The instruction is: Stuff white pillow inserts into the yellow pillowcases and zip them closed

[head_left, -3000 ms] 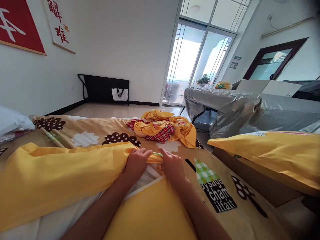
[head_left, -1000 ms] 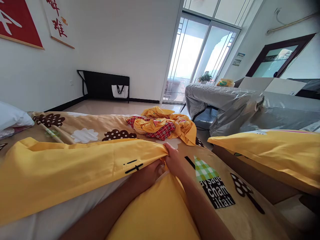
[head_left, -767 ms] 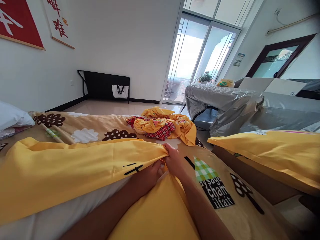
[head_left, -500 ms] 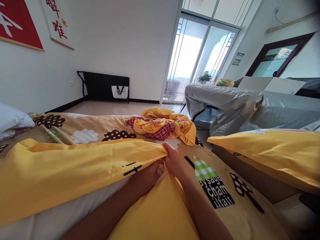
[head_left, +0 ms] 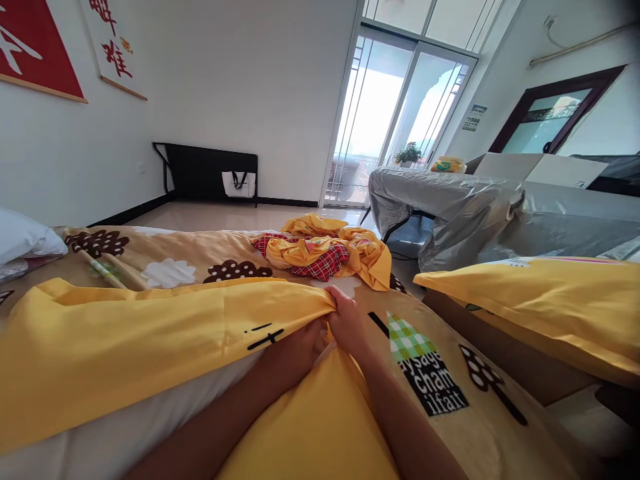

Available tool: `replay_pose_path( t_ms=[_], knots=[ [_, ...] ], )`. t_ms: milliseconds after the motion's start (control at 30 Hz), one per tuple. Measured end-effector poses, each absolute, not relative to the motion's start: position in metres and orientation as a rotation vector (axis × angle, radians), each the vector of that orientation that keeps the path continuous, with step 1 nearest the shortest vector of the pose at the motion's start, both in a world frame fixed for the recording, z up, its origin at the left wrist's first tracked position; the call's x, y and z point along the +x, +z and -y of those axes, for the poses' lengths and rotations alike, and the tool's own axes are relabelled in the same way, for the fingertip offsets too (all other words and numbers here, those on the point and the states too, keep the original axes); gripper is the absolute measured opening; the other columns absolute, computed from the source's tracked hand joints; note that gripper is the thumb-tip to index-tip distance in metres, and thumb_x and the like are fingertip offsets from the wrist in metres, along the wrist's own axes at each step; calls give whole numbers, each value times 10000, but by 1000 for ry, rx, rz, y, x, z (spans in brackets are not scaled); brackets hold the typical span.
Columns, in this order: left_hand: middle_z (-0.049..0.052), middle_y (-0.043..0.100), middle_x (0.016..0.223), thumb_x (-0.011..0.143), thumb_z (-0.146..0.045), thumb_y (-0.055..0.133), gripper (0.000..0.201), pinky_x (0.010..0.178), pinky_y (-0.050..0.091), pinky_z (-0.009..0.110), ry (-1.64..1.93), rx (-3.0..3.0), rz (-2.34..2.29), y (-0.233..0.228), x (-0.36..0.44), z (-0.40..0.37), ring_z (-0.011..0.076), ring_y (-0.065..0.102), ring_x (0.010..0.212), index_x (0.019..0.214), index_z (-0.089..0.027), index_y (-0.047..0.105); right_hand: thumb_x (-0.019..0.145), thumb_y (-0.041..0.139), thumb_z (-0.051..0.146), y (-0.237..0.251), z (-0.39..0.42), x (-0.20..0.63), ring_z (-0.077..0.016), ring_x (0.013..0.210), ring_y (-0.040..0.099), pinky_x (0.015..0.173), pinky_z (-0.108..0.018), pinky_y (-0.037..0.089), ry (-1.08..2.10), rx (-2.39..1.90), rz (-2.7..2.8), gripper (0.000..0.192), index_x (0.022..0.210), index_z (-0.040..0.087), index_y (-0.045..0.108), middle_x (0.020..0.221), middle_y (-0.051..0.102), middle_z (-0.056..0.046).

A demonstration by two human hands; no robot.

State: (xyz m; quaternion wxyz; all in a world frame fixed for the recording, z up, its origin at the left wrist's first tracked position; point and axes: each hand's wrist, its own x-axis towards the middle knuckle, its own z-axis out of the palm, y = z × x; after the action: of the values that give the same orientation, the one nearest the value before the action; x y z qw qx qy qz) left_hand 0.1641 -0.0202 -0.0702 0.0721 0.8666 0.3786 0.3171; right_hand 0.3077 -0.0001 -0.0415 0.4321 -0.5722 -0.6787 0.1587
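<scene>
While both hands meet at the yellow cover's (head_left: pixel 150 333) edge, open patterned bed (head_left: pixel 450 400) stretches ahead to one crumpled cloth heap (head_left: pixel 325 257). One yellow pillow (head_left: pixel 540 300) lies off to the right. Right hand (head_left: pixel 347 327) pinches the hem closed; left hand (head_left: pixel 295 353) curls underneath, grip partly hidden.

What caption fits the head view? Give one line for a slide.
Both hands, left hand and right hand, grip the corner of a yellow cover on a patterned bedspread.
</scene>
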Motion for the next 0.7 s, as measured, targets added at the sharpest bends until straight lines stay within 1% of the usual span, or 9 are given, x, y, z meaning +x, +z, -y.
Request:
replay_pose_path(
  t_ms=[100,167,267,333,400,467,533,600,700],
  knots=[
    [98,554,1327,873,-384,484,516,1113,310,475,1036,2528,-1102,-68,163,19,302,478,1246,1367,-240,439,568,382,144,-43,-1,308,-162,665,504,593,-241,318,366,-1454,1694,277,787,191,545,704,596,-12],
    [81,561,1320,884,-397,480,497,1139,272,472,1066,2479,-1082,-68,162,18,294,473,1252,1363,-265,454,579,386,146,-43,-1,309,-163,671,509,600,-243,322,358,-1447,1710,250,771,194,538,702,596,-12],
    [80,568,1311,942,-353,374,427,1154,243,469,1076,2439,-1074,-71,159,17,271,474,1257,1344,-257,481,594,396,152,-44,-2,311,-158,667,503,603,-242,322,363,-1425,1735,204,746,198,524,683,583,-3],
    [92,560,1323,961,-327,323,419,1149,255,463,1068,2411,-1031,-73,157,18,263,469,1263,1328,-224,496,597,400,153,-43,-1,311,-156,662,495,600,-241,317,364,-1422,1740,200,749,199,521,671,574,4],
    [97,562,1319,961,-337,337,396,1128,302,439,1051,2356,-946,-73,155,20,257,477,1253,1278,-201,532,596,401,149,-42,-1,311,-153,653,484,591,-239,308,355,-1428,1740,199,748,200,519,664,571,8],
    [92,597,1260,962,-352,348,362,1089,358,406,1043,2286,-867,-72,154,22,240,513,1200,1199,-198,572,590,405,142,-42,0,311,-149,639,470,580,-238,297,348,-1437,1738,198,744,200,516,665,574,10],
    [91,635,1168,963,-370,343,355,1064,381,404,1041,2231,-862,-73,155,23,230,549,1129,1153,-197,588,585,417,139,-41,0,311,-145,632,460,574,-236,292,352,-1442,1736,206,754,200,518,672,577,13],
    [99,648,1118,958,-392,346,373,1086,346,446,1037,2184,-923,-76,156,21,242,552,1116,1162,-196,588,589,431,141,-40,1,311,-144,634,460,575,-235,293,364,-1439,1734,219,776,199,528,682,578,14],
    [106,618,1205,931,-446,401,405,1152,207,520,1082,2027,-1056,-89,158,13,284,471,1241,1210,-215,584,607,439,149,-39,1,312,-146,645,471,584,-232,305,393,-1418,1731,218,795,197,539,694,586,11]
  ],
)
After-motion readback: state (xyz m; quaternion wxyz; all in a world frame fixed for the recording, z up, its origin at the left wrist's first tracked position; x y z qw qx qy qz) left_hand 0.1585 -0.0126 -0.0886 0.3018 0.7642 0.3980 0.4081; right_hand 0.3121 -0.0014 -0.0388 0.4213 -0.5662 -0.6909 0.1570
